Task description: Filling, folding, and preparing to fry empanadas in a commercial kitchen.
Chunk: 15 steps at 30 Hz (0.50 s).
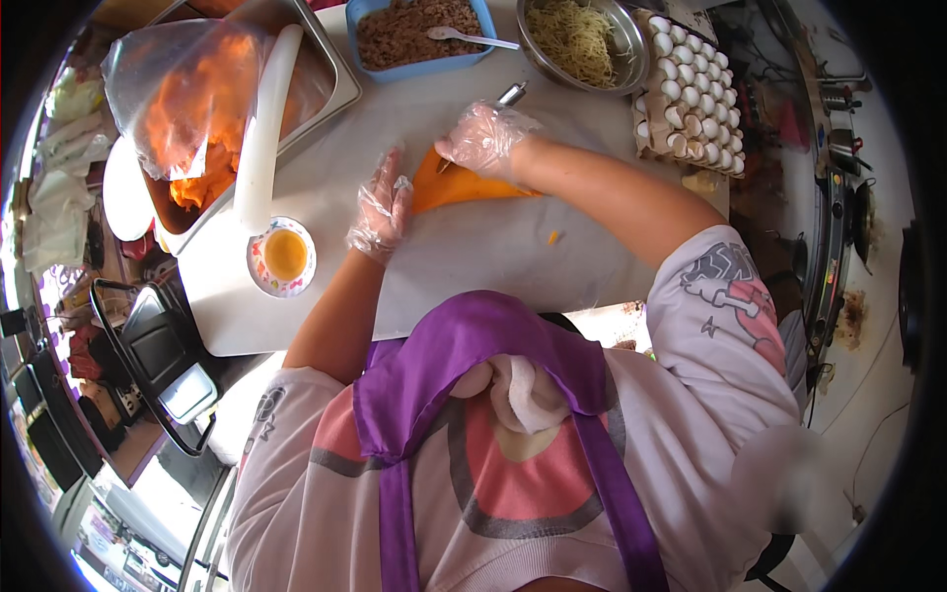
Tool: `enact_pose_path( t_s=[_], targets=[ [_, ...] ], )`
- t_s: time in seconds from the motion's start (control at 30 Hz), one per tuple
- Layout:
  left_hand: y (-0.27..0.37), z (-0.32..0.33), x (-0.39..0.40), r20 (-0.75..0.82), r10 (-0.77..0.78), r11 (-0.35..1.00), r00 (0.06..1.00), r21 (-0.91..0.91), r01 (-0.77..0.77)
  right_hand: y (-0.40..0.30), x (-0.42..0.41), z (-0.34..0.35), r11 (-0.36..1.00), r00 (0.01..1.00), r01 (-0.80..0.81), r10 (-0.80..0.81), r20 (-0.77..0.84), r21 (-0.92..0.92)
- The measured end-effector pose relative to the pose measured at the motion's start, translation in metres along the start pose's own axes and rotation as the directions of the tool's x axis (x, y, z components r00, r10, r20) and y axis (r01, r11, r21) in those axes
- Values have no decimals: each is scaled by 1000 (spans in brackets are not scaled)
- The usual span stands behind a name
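A flat sheet of orange dough (462, 189) lies on the pale work surface before me. My right hand (488, 140), in a clear plastic glove, is closed around a tool with a metal end (513, 94) that sticks out above the fist; a thin tip shows below it at the dough. The tool's middle is hidden, so its kind is unclear. At the dough's left edge my left hand (381, 203), also gloved, rests with fingers extended and holds nothing. A small orange scrap (553, 237) lies nearer to me.
A metal tray (340, 85) holds orange dough under a plastic bag (185, 96), with a white rolling pin (268, 133) across its edge. A bowl of yellow liquid (285, 254) stands left. Behind are a blue container (436, 66) of brown filling, a metal bowl (640, 55) of shreds and eggs (699, 89).
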<state>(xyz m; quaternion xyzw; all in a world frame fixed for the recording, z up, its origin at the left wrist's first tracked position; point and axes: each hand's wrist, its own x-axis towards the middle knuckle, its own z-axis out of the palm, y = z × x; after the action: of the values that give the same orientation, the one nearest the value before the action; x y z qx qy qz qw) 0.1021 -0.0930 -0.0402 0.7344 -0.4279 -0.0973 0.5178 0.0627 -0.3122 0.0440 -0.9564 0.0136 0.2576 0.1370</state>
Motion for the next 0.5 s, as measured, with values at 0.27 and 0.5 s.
enact_pose_path(
  t_s=[0.27, 0.5],
  targets=[
    [-5, 2, -1, -34, 16, 1000, 999, 25, -15, -48, -29, -17, 582, 863, 463, -467, 191, -668],
    [-11, 4, -2, -37, 57, 996, 998, 64, -54, -51, -49, 27, 710, 763, 598, -647, -8, -373]
  ],
)
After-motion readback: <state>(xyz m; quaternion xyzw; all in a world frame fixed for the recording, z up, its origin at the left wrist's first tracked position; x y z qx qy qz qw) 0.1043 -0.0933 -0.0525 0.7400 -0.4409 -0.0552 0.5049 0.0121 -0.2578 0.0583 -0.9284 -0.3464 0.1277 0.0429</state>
